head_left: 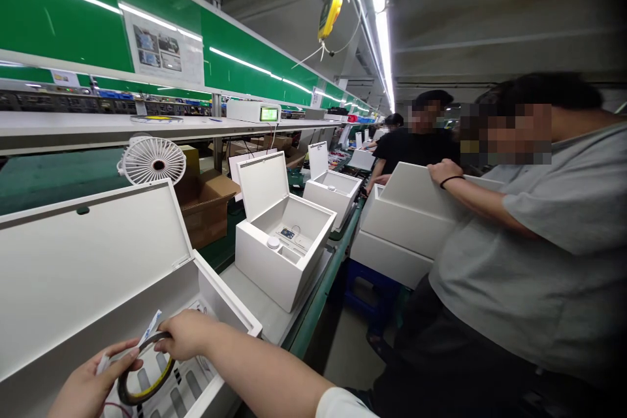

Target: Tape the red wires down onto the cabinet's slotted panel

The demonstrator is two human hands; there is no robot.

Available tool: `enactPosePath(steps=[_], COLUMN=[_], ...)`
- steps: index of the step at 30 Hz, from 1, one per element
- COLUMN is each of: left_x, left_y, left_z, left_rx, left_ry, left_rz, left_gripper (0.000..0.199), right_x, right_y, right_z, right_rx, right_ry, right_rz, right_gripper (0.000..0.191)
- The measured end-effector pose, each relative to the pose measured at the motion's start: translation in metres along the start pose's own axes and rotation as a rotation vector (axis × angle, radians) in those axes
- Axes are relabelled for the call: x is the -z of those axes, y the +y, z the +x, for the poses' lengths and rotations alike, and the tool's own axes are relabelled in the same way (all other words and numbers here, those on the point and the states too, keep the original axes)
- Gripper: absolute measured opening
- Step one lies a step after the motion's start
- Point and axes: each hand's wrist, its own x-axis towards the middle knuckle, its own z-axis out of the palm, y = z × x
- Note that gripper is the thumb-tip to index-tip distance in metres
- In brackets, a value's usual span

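A roll of dark tape (131, 397) with a yellow inner core is held between my hands, over the open white box (223, 297) in front of me. My right hand (186, 334) pinches the roll's upper rim from the right. At the roll's left side, my left hand (100, 375) has its thumb and fingers closed near the rim. A small white strip with blue marks (151, 325) sticks up between the hands; which hand grips it I cannot tell. The box's hinged lid (93, 274) stands raised. Slotted white parts and wires show inside the box, partly covered by my hands.
More open white boxes (267, 274) line the bench to the right. A white fan (154, 162) and a cardboard box (208, 209) stand behind. A co-worker in grey (533, 255) handles stacked white boxes (396, 251) at right. A yellow hanging balancer (330, 12) is overhead.
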Motion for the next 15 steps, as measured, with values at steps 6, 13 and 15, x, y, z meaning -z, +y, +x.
enactPosePath(steps=[6, 13, 15], left_x=[0.0, 0.005, 0.005], left_y=[0.001, -0.012, -0.014], left_z=[-0.003, 0.011, 0.013], left_rx=[-0.023, -0.023, -0.057], left_ry=[0.006, -0.083, -0.109], left_rz=[0.052, 0.043, 0.046], left_gripper=[0.043, 0.048, 0.048], right_x=[-0.005, 0.001, 0.002], right_y=[0.002, 0.0, -0.001], right_z=[0.002, -0.001, -0.001], right_rx=[-0.02, -0.068, -0.102], right_ry=[0.054, 0.048, 0.055], right_rz=[0.036, 0.242, 0.279], right_gripper=[0.044, 0.041, 0.041])
